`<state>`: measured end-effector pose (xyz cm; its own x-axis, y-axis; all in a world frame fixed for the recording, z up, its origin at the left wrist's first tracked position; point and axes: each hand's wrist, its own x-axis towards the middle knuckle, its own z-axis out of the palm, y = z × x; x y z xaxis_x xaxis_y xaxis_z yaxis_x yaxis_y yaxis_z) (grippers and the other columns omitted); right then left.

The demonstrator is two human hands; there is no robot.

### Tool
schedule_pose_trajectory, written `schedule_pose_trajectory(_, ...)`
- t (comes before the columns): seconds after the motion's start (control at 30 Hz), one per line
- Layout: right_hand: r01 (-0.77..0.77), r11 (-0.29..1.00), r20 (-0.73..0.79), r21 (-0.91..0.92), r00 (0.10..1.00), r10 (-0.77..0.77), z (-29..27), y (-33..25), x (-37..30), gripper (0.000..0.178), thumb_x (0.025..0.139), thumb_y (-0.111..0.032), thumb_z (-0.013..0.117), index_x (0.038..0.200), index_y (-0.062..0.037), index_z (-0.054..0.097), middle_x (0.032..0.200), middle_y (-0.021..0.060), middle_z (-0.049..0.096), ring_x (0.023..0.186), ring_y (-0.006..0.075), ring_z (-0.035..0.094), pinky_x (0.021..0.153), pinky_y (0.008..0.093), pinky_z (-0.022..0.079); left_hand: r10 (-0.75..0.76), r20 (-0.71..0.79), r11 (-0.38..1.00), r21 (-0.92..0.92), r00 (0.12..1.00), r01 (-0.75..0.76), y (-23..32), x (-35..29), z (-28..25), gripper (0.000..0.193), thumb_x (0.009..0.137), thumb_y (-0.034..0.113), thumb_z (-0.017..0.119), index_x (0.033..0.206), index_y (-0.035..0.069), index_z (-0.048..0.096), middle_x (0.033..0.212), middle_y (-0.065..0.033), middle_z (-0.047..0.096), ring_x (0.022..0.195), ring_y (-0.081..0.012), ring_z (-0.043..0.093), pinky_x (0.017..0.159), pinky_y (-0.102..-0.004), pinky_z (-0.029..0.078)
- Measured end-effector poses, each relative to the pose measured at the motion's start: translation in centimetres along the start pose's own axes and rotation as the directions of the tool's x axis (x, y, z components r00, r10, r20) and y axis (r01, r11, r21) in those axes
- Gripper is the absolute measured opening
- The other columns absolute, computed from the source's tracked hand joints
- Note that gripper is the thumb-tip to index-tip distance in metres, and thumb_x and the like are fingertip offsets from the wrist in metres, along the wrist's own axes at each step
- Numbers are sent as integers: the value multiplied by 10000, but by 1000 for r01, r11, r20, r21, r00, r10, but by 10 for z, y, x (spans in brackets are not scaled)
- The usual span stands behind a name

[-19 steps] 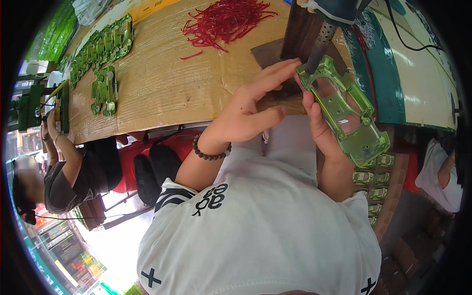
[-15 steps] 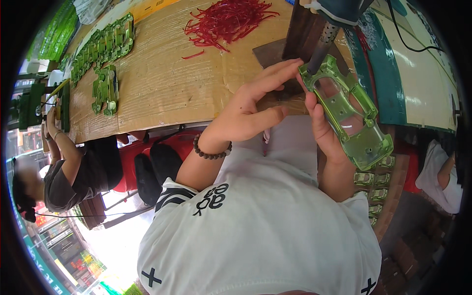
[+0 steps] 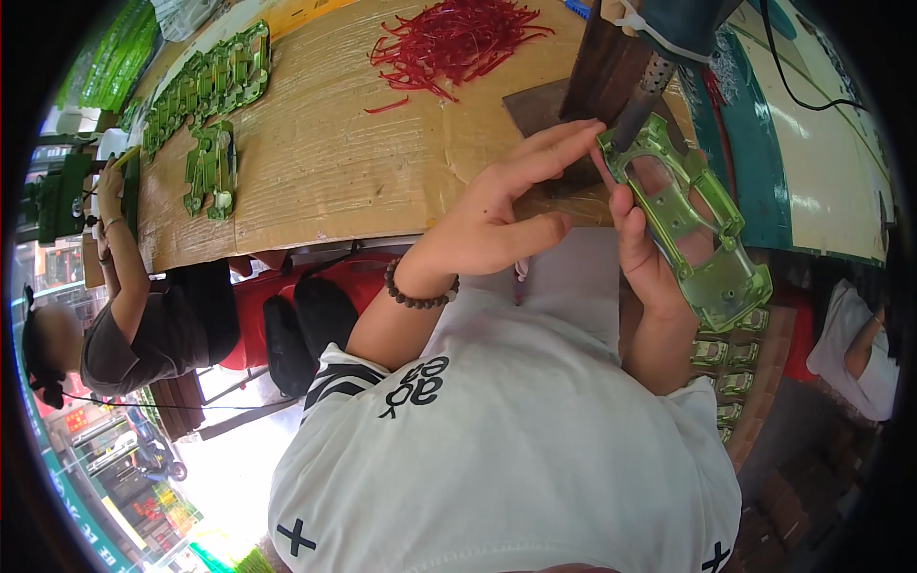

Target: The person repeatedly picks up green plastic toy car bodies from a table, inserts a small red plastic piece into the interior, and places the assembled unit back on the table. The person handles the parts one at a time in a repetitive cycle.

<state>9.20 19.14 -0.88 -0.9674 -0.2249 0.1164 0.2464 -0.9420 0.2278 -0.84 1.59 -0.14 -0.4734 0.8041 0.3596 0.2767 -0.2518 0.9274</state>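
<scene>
A translucent green plastic toy car body [image 3: 712, 291] is tilted in my right hand [image 3: 642, 253], whose fingers grip its left side from below. Its far end sits under the dark rod-like tip of a hanging tool [image 3: 642, 105], which appears to touch it. My left hand [image 3: 501, 205] reaches across with fingers stretched and thumb apart. Its fingertips rest at the car body's far left corner. A narrow reddish sliver shows there, but I cannot make out what it is.
Red strips [image 3: 454, 43] lie piled on the cardboard-covered table [image 3: 325, 162]. Several green car bodies stand in a row [image 3: 215, 76] at the left, with more in a box [image 3: 759, 382] at lower right. A co-worker [image 3: 124, 325] works at the left. A black cable [image 3: 788, 81] hangs at upper right.
The whole view has shifted slightly, so most things sit further right. My hands keep nearly the same hold on the car body under the tool tip. The co-worker's arm has risen a little.
</scene>
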Motion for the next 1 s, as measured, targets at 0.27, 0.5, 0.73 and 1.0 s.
schedule_pose_trajectory(0.27, 1, 1000, -18, -11, 1000, -1, 4, 0, -1, 524, 930, -421, 369, 1273, -24, 382, 1316, 240, 379, 1153, 454, 423, 951, 460, 436, 7, -1, 1000, 16, 1000, -7, -2, -1, 3, 658, 683, 21, 536, 1324, 42, 389, 1365, -166, 361, 1266, -295, 342, 1013, -350, 294)
schedule_pose_trajectory(0.5, 87, 992, -158, -90, 982, -100, 3, 1, -3, 501, 915, -420, 416, 1221, -25, 449, 1225, 219, 486, 1120, 445, 458, 908, 457, 471, -21, 8, 985, 172, 1000, 20, 2, 0, 3, 651, 693, 28, 529, 1321, -6, 363, 1364, -189, 352, 1268, -303, 339, 1019, -357, 282)
schedule_pose_trajectory(0.73, 69, 896, -218, -439, 959, -180, 26, -32, -35, 582, 852, -341, 476, 1270, 44, 347, 1276, 259, 399, 1111, 393, 471, 843, 461, 495, -17, -309, 959, 265, 951, 104, 25, -33, -4, 588, 715, 19, 534, 1286, -19, 401, 1348, -208, 362, 1224, -326, 389, 987, -381, 327)
schedule_pose_trajectory(1.0, 34, 34, -11, -999, 535, -845, 67, -346, -156, 472, 831, -124, 488, 1250, 66, 383, 1187, 181, 489, 1030, 255, 540, 847, 373, 473, 411, -687, -165, 590, 599, 791, 46, -131, -178, 693, 735, 401, 645, 1252, -12, 436, 1307, -253, 385, 1204, -392, 382, 984, -440, 316)
